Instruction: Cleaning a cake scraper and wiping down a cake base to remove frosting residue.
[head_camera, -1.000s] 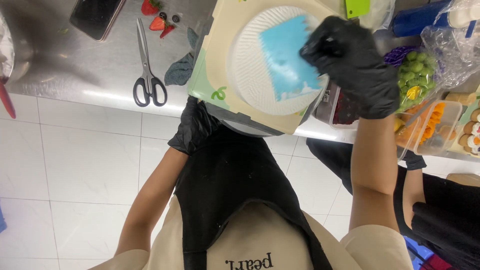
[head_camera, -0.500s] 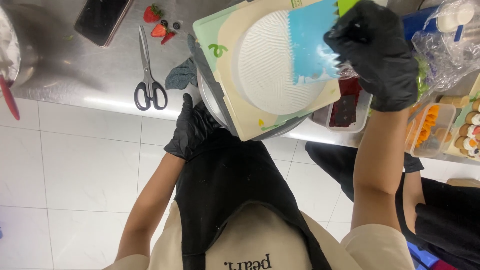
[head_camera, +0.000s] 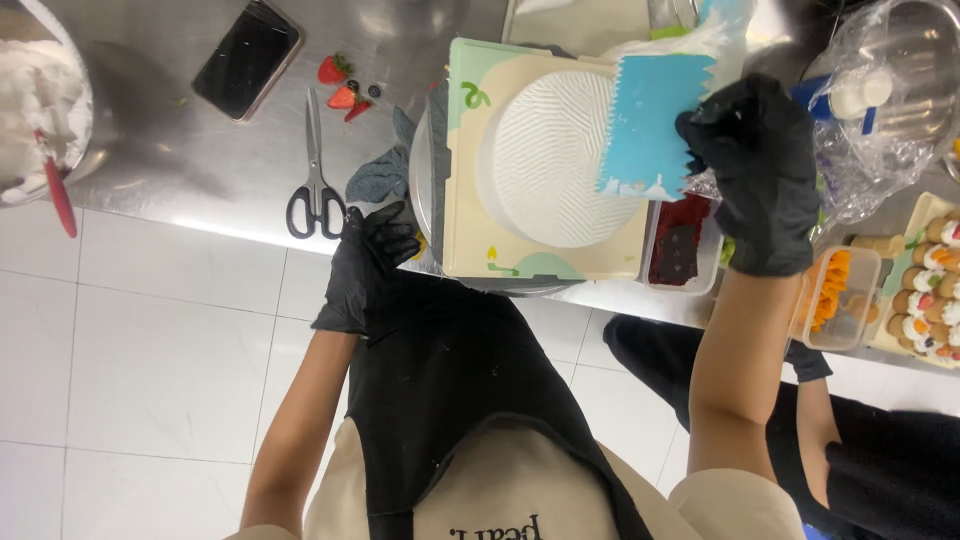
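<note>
Right of centre, the right hand (head_camera: 765, 170) pinches a thin blue comb scraper (head_camera: 650, 125) by its right edge, teeth over the white cake (head_camera: 555, 155). The cream looks soft and easily marred. The left hand (head_camera: 370, 260) grips the turntable (head_camera: 425, 190) rim at the bench (head_camera: 180, 140) edge.

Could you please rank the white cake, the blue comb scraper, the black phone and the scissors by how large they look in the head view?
1. white cake
2. blue comb scraper, though held nearer the camera
3. black phone and scissors: too alike to rank
</note>
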